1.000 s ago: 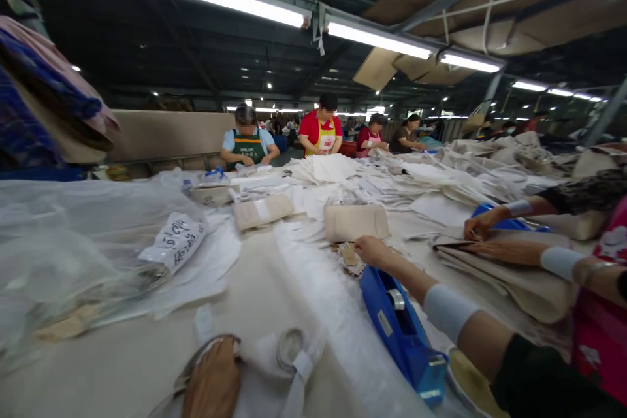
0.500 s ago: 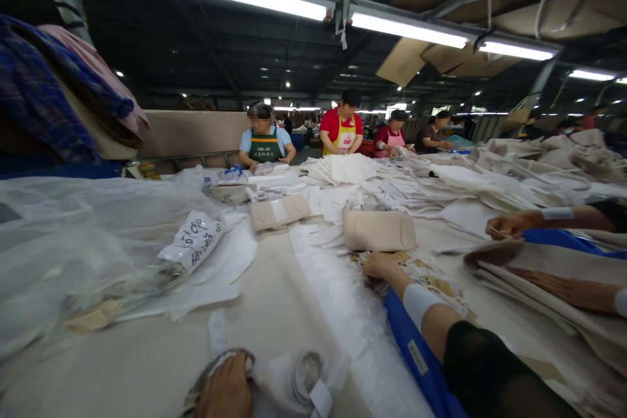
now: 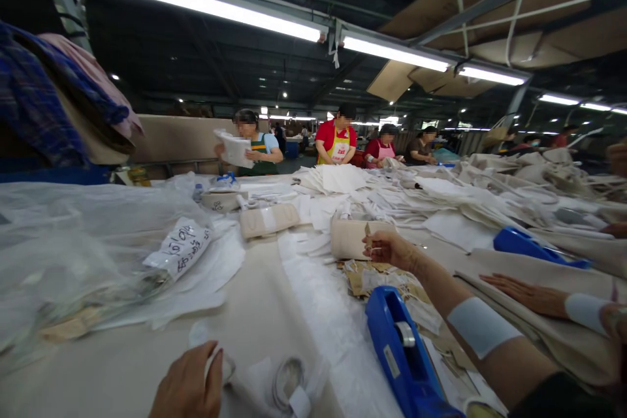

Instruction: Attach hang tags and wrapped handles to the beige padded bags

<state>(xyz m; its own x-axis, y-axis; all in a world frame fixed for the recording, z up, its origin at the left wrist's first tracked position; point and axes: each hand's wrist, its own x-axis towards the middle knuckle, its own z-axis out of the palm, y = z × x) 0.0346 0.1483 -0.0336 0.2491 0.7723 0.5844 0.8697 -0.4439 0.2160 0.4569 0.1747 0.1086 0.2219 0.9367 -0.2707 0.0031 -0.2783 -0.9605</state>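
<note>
Near the bottom edge, my left hand point(image 3: 189, 382) curls around a pale rolled item point(image 3: 226, 369), mostly hidden by the fingers. My right hand point(image 3: 389, 249) is raised and pinches a small tan piece, like a card or tag point(image 3: 368, 234), between thumb and fingers. Behind it lies a beige bag point(image 3: 345, 240), upright on its side. Below the hand is a pile of small brown and white papers point(image 3: 365, 277). A blue tape dispenser point(image 3: 401, 366) stands under my right forearm. A coiled strap-like roll point(image 3: 288, 379) with a white tag rests to the right of my left hand.
Clear plastic bags point(image 3: 88, 228) and a marked white packet point(image 3: 180, 248) cover the left. Another beige bag point(image 3: 269, 219) lies further back. At right, a co-worker's hand point(image 3: 531, 294) rests on beige fabric, near another blue dispenser point(image 3: 536, 248). Several people work across the table.
My right hand has risen from the paper pile with a small tan piece. My left hand has shifted left. The co-worker's other hand has left the near dispenser; a person opposite lifts white sheets.
</note>
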